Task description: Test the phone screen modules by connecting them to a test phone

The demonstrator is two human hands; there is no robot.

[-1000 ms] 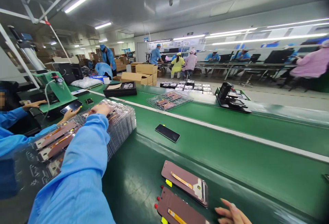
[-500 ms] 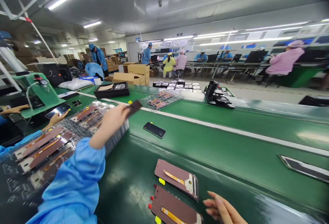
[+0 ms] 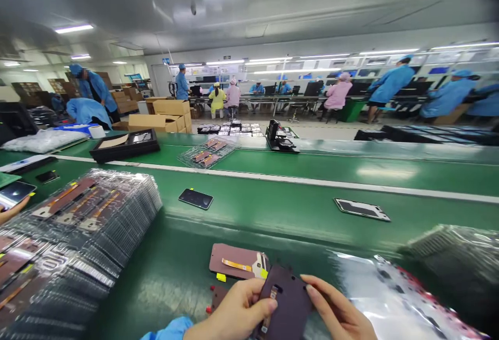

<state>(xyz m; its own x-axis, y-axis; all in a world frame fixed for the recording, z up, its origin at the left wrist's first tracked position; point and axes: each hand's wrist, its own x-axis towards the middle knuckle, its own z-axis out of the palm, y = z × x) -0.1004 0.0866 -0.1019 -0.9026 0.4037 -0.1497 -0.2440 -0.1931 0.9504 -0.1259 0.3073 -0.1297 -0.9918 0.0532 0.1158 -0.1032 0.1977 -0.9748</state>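
At the near edge of the bench, my left hand (image 3: pixel 244 306) grips a dark brown phone screen (image 3: pixel 290 298) by its left side, thumb across its back near a small ribbon cable. My right hand (image 3: pixel 337 309) pinches the upper right corner of the same phone screen. Behind them lies another phone screen (image 3: pixel 237 259), back up, with an orange ribbon cable and yellow tabs. A further brown panel (image 3: pixel 219 294) with red tabs is mostly covered by my left hand.
On the left rise stacked clear trays (image 3: pixel 128 225) holding brown screens. A dark phone (image 3: pixel 195 198) and a white-edged frame (image 3: pixel 362 209) lie on the green belt. Silvery film (image 3: pixel 374 293) and more trays (image 3: pixel 456 257) are at right. A person's hand (image 3: pixel 15 210) shows far left.
My left hand has brought the phone screen from beside the left tray stack to the near middle. My right hand has taken hold of its corner. The view has turned right.
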